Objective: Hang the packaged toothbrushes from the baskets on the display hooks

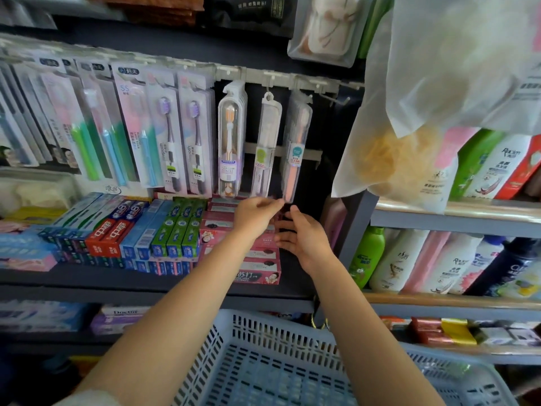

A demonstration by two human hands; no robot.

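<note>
Head view: both bare forearms reach up from the bottom edge toward a shop display of packaged toothbrushes.
Left hand (257, 213): fingers curled, tips pinched together at the bottom end of the pink toothbrush pack (295, 148); whether they truly grip it or only touch it I cannot tell for sure, but it reads as a pinch.
Right hand (304, 235): just below and to the right of the left hand, fingers spread and relaxed, holding nothing, not touching the pack.
Pink toothbrush pack: hangs straight above the left fingertips, its top on the hook rail (292, 83), slightly tilted.
Neighbouring packs: a white-capped pack (265, 148) hangs just left of the pinched one, an orange toothbrush pack (229, 142) further left, above the left hand.
Bare hook (336, 99): up and to the right of both hands.
Basket (263, 361): blue slotted plastic, below the forearms, near the viewer; its visible floor shows no packs.
Toothpaste boxes (175, 230): stacked on the shelf to the left of the left hand.
Shampoo bottles (409, 259): on shelves to the right of the right hand.
</note>
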